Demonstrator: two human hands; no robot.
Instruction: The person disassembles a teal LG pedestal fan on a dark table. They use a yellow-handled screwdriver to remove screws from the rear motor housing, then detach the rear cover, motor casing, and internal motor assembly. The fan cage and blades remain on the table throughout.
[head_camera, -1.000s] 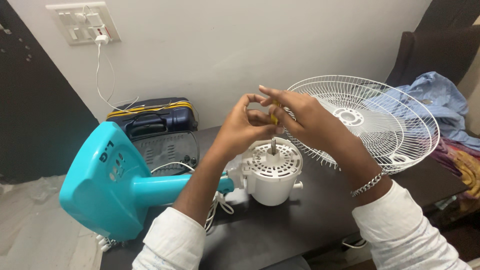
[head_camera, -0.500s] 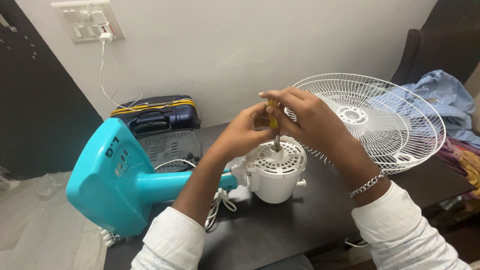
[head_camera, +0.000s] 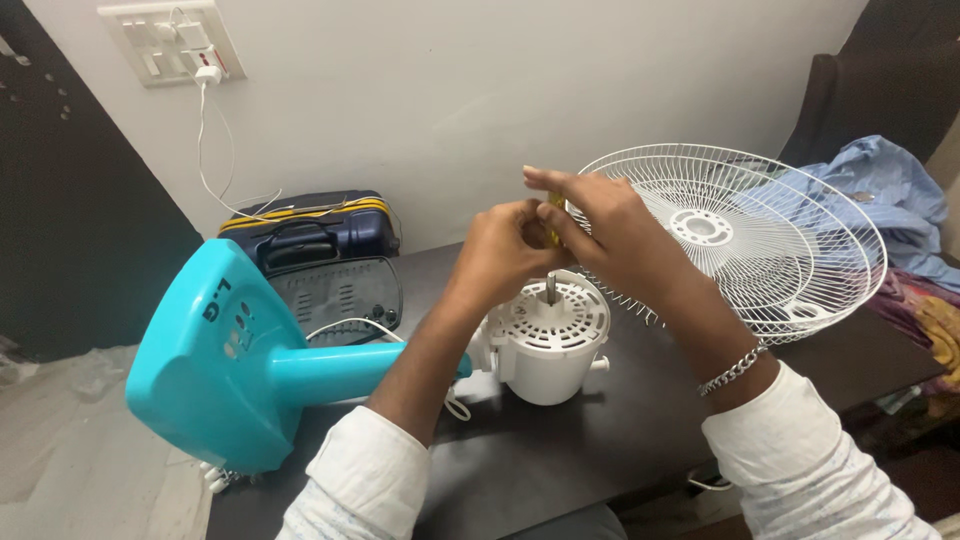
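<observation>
The left hand (head_camera: 505, 250) and the right hand (head_camera: 610, 235) meet at the centre of the frame, both closed around a small yellow-handled tool (head_camera: 553, 222) held upright between their fingertips. Just below them stands the white fan motor housing (head_camera: 547, 345), its metal shaft (head_camera: 548, 291) pointing up, apart from the tool. The housing rests on the dark surface (head_camera: 600, 440) and joins a teal fan stand (head_camera: 230, 365) lying toward the lower left. White wire fan guards (head_camera: 760, 240) lie at right. A dark blue case (head_camera: 315, 235) sits against the wall at upper left.
</observation>
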